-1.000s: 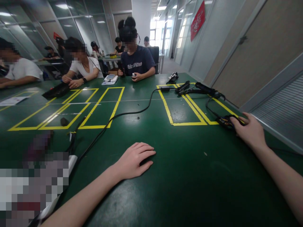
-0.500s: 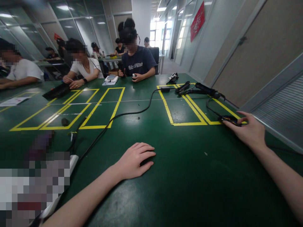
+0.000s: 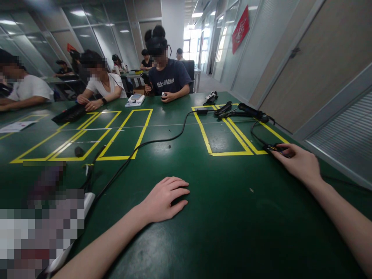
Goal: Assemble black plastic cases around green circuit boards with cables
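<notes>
My left hand (image 3: 168, 199) lies palm down on the green table (image 3: 221, 217), fingers stretched and a little apart, with nothing in it. Over at the right, my right hand (image 3: 302, 161) has thumb and fingers closed around a small black device (image 3: 274, 148) with some coloured detail on top. What kind of device it is I cannot make out, since the fingers cover part of it. A thin black cable (image 3: 252, 133) runs from it toward a bundle of black gear (image 3: 251, 111) farther back.
Yellow tape rectangles (image 3: 231, 154) mark the tabletop. A long black cord (image 3: 162, 140) with an inline box (image 3: 202, 111) crosses it. At the lower left lies a blurred-out item with a white edge (image 3: 88, 201). People sit opposite, one in a dark T-shirt (image 3: 173, 75). A wall borders the right.
My right thumb and fingers, wider apart before, have closed on the black device, and the hand sits slightly farther left. My left hand stays where it was.
</notes>
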Available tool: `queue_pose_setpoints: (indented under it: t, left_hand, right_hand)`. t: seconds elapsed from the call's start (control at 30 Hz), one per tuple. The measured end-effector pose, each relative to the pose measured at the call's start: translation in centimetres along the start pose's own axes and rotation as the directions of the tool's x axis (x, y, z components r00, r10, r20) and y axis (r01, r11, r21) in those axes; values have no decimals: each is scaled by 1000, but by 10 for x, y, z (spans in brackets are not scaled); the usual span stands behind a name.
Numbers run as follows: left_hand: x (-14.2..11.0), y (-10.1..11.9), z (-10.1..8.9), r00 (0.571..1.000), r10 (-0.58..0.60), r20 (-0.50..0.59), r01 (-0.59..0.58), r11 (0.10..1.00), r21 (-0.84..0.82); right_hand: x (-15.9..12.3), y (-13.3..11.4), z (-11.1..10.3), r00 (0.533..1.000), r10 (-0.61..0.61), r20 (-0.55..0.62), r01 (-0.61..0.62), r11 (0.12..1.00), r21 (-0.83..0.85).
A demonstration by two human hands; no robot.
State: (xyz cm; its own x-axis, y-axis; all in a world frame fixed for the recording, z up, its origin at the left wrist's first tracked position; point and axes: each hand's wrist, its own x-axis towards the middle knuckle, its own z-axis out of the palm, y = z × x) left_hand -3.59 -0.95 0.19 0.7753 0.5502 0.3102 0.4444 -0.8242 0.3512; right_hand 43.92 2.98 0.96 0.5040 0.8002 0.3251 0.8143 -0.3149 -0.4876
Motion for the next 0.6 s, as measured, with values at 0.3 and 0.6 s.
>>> queue_pose_setpoints:
  t: [0.3, 0.6]
  left_hand:
    - [1, 2, -3, 1000, 3, -2, -3, 1000, -10]
    - [0, 0, 0, 1000, -4, 18, 4, 1000, -18]
  right_hand:
    - [-7, -2, -1, 999, -20, -35, 25, 988, 155]
    - [9, 20, 2, 983, 46, -179, -92, 962, -256]
